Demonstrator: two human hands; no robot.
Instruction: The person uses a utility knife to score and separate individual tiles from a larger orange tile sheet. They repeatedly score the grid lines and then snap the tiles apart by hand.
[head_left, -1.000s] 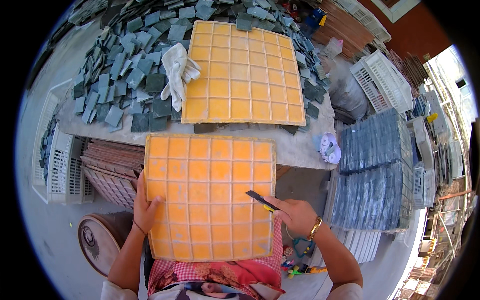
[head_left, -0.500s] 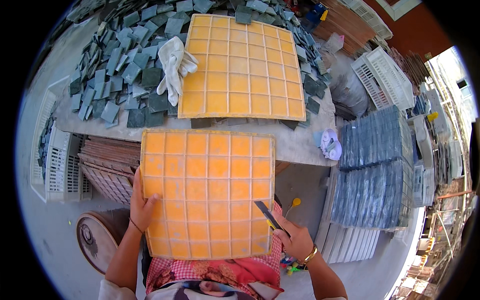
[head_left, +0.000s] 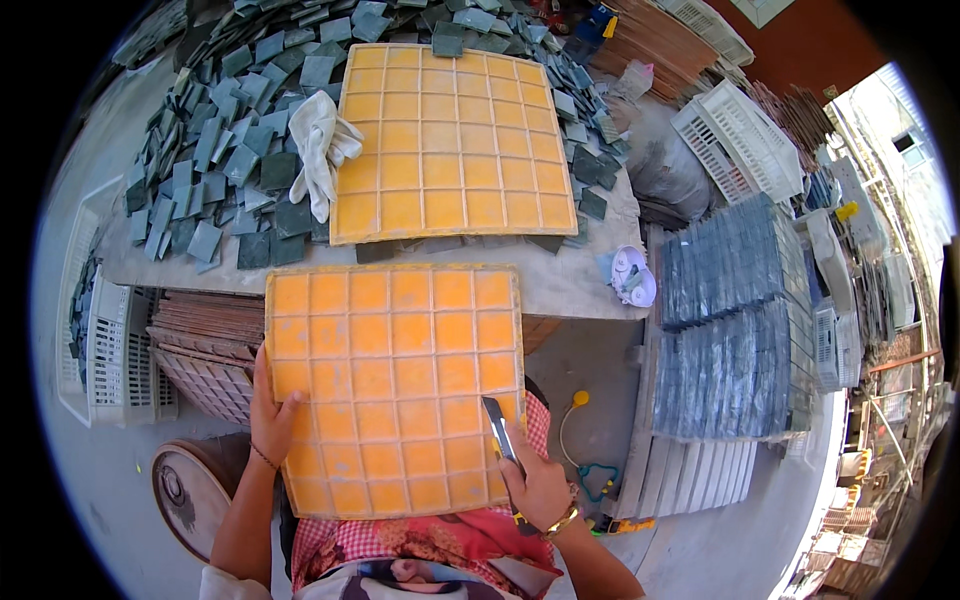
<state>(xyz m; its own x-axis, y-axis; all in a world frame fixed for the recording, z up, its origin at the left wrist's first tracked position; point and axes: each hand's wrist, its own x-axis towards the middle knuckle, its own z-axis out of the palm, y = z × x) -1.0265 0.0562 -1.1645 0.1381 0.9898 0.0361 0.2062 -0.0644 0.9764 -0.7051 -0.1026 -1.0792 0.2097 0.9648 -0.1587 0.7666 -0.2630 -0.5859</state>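
Observation:
An orange square panel [head_left: 395, 400] with raised pale grid ribs rests tilted on my lap, its far edge by the table front. My left hand [head_left: 272, 415] grips its left edge, thumb on the face and the other fingers partly hidden behind. My right hand [head_left: 540, 488] is closed around a box cutter [head_left: 498, 428] with a dark blade and some yellow on it. The blade points away from me over the panel's right-hand cells; whether it touches cannot be told. A second orange grid panel [head_left: 455, 150] lies on the table with a white glove [head_left: 322, 150] at its left edge.
Heaps of grey-green stone tiles [head_left: 240, 160] surround the far panel. A lilac dish [head_left: 633, 277] sits at the table's right corner. Wrapped tile stacks [head_left: 730, 330] stand at right, a white crate [head_left: 125, 345] at left, and a round drum [head_left: 190, 495] near my left forearm.
My right hand has moved leftward with the box cutter, whose blade now points more straight away from me and overlaps the panel further. My left hand keeps its hold; the whole view has shifted slightly.

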